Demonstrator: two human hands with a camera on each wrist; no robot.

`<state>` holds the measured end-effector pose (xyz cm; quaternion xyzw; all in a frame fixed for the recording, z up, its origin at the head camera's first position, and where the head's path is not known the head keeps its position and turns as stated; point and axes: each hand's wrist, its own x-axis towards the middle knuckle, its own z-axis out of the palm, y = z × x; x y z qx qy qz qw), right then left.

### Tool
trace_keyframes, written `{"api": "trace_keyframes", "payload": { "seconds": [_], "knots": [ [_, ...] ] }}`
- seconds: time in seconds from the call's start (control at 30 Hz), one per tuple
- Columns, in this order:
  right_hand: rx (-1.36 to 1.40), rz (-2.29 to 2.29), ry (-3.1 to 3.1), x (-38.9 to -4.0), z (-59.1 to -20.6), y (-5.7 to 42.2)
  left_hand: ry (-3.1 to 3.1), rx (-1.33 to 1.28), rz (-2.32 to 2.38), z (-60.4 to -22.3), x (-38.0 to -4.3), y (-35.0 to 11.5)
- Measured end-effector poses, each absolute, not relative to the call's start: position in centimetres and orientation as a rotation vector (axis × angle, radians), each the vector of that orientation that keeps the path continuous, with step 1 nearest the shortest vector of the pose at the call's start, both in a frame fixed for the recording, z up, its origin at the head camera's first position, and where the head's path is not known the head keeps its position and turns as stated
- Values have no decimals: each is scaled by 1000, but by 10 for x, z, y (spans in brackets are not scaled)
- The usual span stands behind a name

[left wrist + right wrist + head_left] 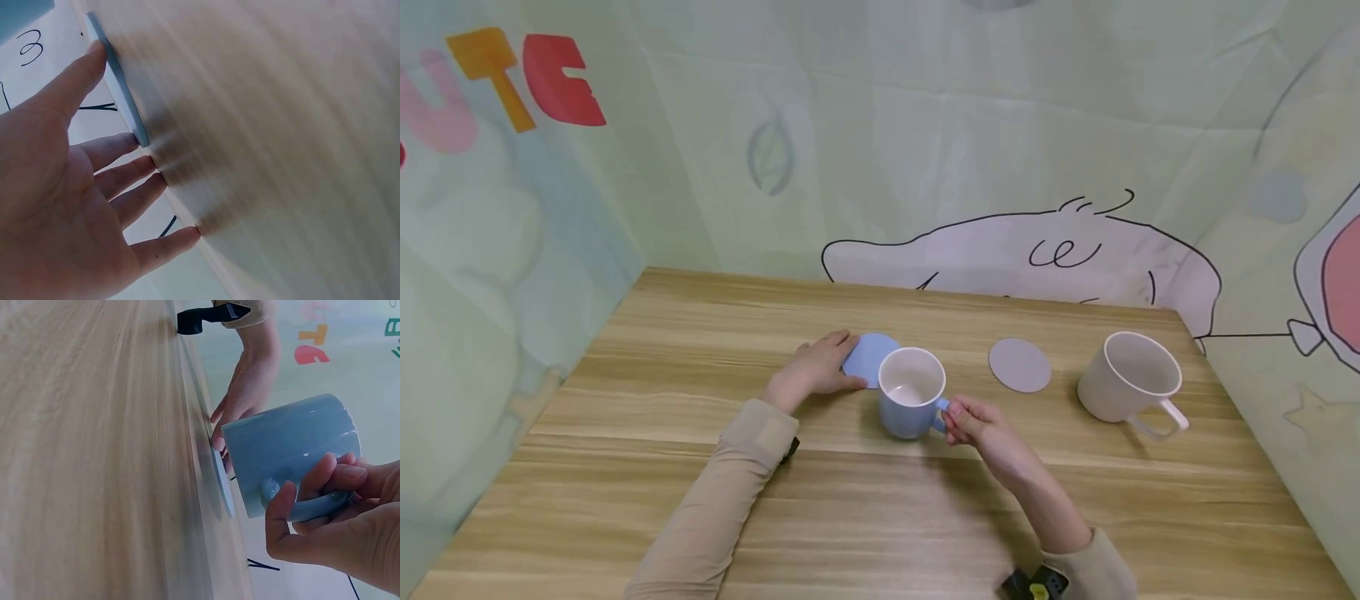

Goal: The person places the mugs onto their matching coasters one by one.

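In the head view my right hand (981, 425) grips the handle of a blue mug (906, 414) with a white inside. The right wrist view shows its fingers and thumb curled round that handle, with the mug (284, 447) upright, close over the tabletop. My left hand (816, 368) rests at the left edge of a round blue coaster (867, 360), just behind and left of the mug. Seen from the left wrist, the thumb and index finger touch the rim of the coaster (115, 78), while the other outstretched fingers meet the wood.
A round greyish-lilac coaster (1019, 365) lies right of the blue mug. Farther right stands a larger off-white mug (1123, 379), handle toward the front right. The wooden table (662, 417) backs onto a printed cloth (865, 158), which also runs along both sides.
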<state>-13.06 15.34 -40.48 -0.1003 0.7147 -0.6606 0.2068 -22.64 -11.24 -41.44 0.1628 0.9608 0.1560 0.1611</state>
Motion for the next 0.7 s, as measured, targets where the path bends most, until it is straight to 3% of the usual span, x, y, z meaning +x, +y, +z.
{"api": "trace_keyframes", "payload": {
  "seconds": [0.7],
  "knots": [
    [-212, -1927, 1948, -140, -407, 151, 2740, 458, 440, -413, -226, -112]
  ]
}}
